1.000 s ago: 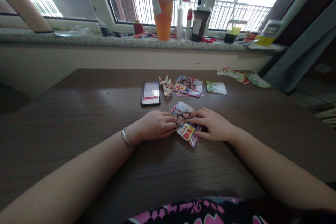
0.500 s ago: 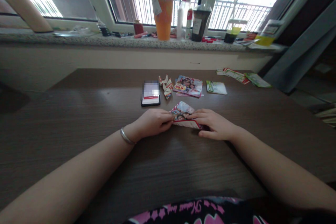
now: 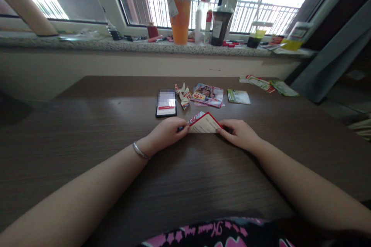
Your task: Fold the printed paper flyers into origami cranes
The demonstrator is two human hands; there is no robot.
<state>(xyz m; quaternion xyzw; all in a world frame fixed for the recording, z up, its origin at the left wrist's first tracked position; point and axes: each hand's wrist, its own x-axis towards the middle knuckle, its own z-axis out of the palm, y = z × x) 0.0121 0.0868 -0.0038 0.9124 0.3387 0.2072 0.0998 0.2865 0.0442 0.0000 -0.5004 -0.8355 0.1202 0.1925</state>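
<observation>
Head view: both forearms slant inward across the worktop [image 3: 185, 177], so that the left hand [image 3: 169, 132] and right hand [image 3: 240, 134] face each other, a silver bangle [image 3: 140, 150] on the left wrist. The fingers of each are clamped on opposite corners of the folded paper [image 3: 204, 125], thumbs on its near face. It sits between the hands, near the phone [image 3: 166, 111].

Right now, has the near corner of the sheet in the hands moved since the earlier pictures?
Yes: the sheet is folded, its near corner carried forward, toward the flyer stack, which hasn't moved.
</observation>
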